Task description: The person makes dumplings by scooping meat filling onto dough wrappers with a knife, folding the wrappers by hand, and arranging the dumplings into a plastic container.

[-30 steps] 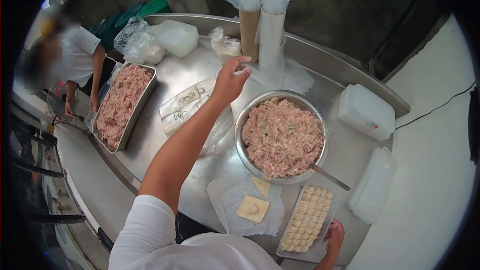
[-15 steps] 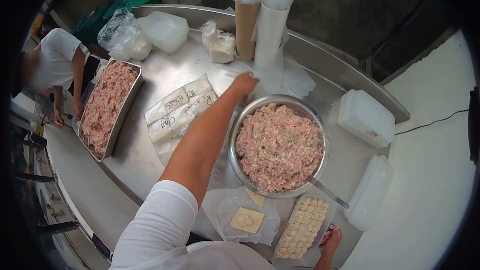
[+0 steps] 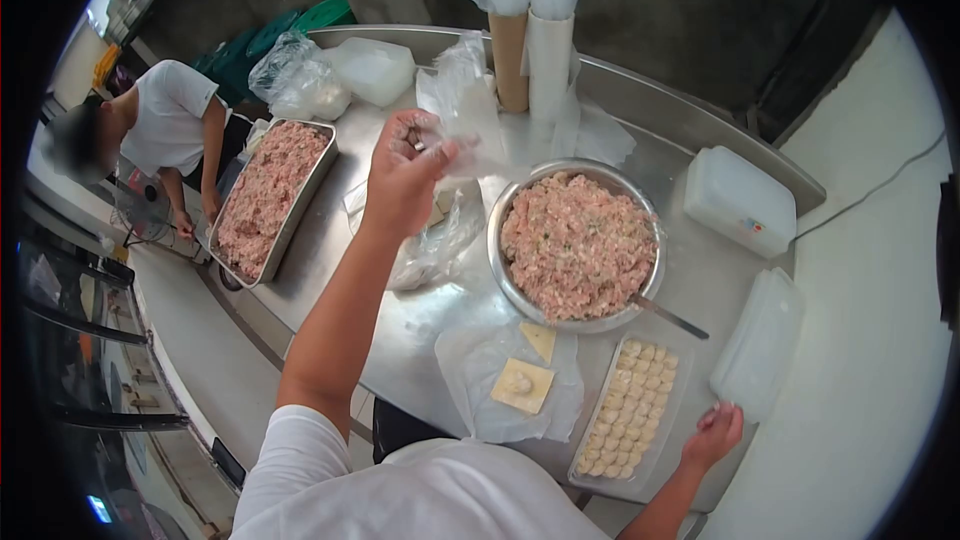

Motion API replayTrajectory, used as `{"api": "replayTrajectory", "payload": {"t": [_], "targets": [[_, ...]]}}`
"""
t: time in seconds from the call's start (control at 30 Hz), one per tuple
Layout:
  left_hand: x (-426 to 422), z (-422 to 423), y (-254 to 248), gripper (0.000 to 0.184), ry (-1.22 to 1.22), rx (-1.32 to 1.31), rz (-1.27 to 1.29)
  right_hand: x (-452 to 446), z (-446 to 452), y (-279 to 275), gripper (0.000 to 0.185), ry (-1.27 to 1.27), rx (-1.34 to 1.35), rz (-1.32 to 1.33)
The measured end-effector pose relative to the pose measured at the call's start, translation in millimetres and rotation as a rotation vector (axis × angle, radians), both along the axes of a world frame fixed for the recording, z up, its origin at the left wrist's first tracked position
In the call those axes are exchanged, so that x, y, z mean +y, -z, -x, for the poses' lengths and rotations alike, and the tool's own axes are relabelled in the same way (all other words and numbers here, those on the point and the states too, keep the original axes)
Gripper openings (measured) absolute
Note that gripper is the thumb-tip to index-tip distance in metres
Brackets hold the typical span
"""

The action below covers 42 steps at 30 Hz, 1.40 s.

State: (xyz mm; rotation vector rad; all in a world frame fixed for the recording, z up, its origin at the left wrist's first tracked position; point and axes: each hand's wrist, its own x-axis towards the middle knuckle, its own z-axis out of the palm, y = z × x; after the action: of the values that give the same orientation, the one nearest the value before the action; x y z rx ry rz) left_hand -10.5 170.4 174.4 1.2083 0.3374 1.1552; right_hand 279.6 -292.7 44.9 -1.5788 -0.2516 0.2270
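A dark wall (image 3: 680, 20) backs the steel worktop (image 3: 425, 345), with a white wall (image 3: 865, 240) along its right edge. Near the left edge sits a deep tray of mince (image 3: 304, 202); a round bowl of mince (image 3: 494, 250) stands right of centre. At the near edge lies a container of dumplings (image 3: 664, 418). The right hand (image 3: 716, 434), fingers curled, grip unclear, hovers toward the near right corner. Left of the bowl, the left hand (image 3: 410, 175) pinches clear film (image 3: 475, 162) above the worktop.
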Motion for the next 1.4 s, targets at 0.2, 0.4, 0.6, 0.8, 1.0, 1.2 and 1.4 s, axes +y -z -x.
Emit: {"api": "replayTrajectory", "payload": {"t": [0.2,0.4,0.6,0.8,1.0,1.2,1.4], "targets": [[-133.0,-14.6,-15.5,0.036,0.173,0.060,0.081,121.4,82.4,-80.7,0.058,-0.641,-0.169,-0.180],[-198.5,-24.7,-6.0,0.035,0.210,0.108,0.038,156.9,123.4,-107.2,0.011,-0.752,0.160,-0.442],[-229.1,-32.5,-8.3,0.065,0.266,0.058,0.322,115.8,101.9,-92.6,0.013,-0.702,0.226,-0.457],[-238.2,-76.1,45.4,0.037,0.610,0.346,0.612,67.0,71.3,-58.6,0.012,-0.676,0.353,-0.336],[-261.1,-113.7,87.0,0.028,0.373,0.357,0.586,14.4,38.2,-15.9,0.012,-0.389,0.364,-0.180],[-307.5,-110.6,129.8,0.030,0.624,0.650,0.477,0.4,17.9,49.0,0.011,-0.357,0.382,-0.138],[-301.5,-111.2,170.0,0.019,0.601,0.595,0.661,1.8,20.2,44.0,0.010,-0.247,0.430,-0.077]]}}
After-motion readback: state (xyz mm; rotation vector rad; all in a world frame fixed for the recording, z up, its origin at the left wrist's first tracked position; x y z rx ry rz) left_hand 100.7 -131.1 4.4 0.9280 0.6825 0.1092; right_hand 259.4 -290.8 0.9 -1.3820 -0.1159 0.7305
